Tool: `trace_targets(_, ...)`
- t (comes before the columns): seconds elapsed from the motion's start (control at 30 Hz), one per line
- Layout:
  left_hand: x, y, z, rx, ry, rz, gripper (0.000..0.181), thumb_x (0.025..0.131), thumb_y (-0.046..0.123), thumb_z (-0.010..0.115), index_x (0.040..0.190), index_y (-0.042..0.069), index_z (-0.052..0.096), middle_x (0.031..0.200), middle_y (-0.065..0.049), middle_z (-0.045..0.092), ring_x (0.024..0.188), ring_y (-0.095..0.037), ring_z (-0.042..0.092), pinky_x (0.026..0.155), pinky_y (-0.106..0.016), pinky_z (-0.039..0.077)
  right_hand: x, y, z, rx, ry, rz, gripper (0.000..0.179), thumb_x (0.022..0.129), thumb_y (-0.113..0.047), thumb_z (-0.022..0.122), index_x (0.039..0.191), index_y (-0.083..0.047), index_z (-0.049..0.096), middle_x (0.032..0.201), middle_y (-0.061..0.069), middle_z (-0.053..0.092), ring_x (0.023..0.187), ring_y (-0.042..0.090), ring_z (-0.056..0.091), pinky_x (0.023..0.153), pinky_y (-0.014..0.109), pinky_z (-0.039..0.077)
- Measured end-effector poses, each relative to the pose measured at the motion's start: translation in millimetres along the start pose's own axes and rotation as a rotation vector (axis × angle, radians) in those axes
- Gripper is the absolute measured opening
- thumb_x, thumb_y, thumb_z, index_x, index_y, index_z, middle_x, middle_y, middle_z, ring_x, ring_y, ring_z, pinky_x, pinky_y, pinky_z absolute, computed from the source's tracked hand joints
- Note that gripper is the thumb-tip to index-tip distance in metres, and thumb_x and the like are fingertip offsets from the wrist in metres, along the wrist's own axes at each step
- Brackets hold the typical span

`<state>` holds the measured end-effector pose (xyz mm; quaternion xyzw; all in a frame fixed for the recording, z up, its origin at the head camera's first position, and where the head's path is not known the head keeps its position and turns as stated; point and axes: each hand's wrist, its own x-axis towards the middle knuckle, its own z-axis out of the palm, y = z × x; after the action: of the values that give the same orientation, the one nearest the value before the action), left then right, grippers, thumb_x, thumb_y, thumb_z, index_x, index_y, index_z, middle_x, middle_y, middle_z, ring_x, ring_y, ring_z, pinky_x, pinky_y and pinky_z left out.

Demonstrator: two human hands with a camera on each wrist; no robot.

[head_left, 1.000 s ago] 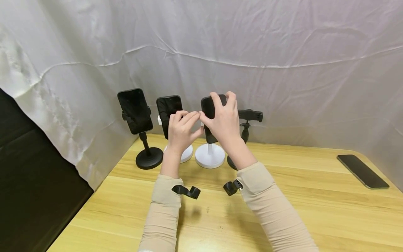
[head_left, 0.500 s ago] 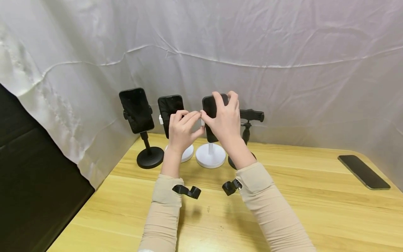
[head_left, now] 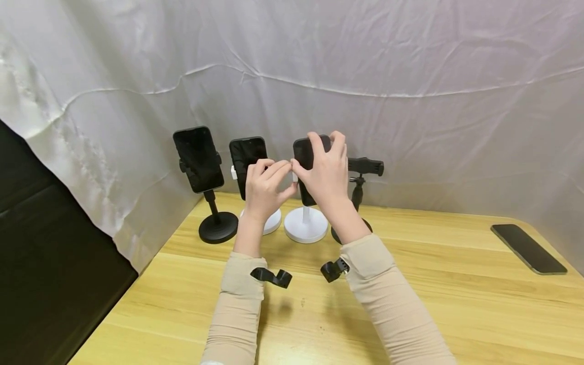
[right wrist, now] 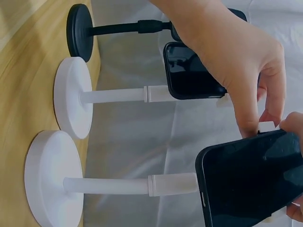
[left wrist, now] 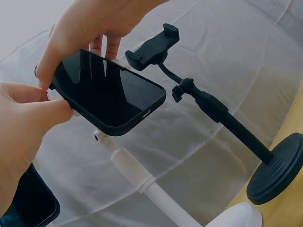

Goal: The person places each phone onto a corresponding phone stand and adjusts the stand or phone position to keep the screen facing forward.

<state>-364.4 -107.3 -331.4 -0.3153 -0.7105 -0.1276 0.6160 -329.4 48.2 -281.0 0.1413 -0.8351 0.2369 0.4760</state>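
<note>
The person's left hand (head_left: 264, 190) pinches a small white clip (right wrist: 266, 126) between thumb and finger, at the left edge of a dark phone (left wrist: 113, 97). The right hand (head_left: 327, 172) grips that same phone from in front, spread across its width, with the thumb at the left edge just beside the clip and the fingers bent around the opposite edge. The tips of the two hands come together by the clip; whether they touch each other is hard to tell.

The phone sits at the top of a white stand (head_left: 305, 225), third from the left in a row of four on the wooden bench (head_left: 433, 294). Its dark screen faces the person, and a port shows in its lower edge.

Just left of it, a second white stand (head_left: 272, 224) carries another phone (head_left: 242, 149), partly hidden by the left hand. At the left end, a black stand (head_left: 218, 229) holds a tilted phone (head_left: 198, 159). At the right end stands another black one, its holder (head_left: 366, 166) set crosswise, its base partly behind the right arm.

Well apart, near the bench's right edge, a loose phone (head_left: 529, 249) lies flat, screen up. A wrinkled grey cloth (head_left: 410, 66) hangs behind everything.
</note>
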Motion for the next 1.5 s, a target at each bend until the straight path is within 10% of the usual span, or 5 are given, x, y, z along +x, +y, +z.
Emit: trace_targets(1.5,-3.7,2.6,-0.2,-0.056,-0.107,-0.168,0.029,0.084,0.035,0.071,0.100,0.012,0.075,0.098,-0.002,0.074,0.096,-0.025,0.055,0.080,-0.042,0.041,4.6,14,5,0.001,0.015,-0.081,0.058,0.083,-0.047,0.072,0.126,-0.012,0.056,0.116,0.024,0.039,0.101,0.034,0.045,0.079,0.045,0.050)
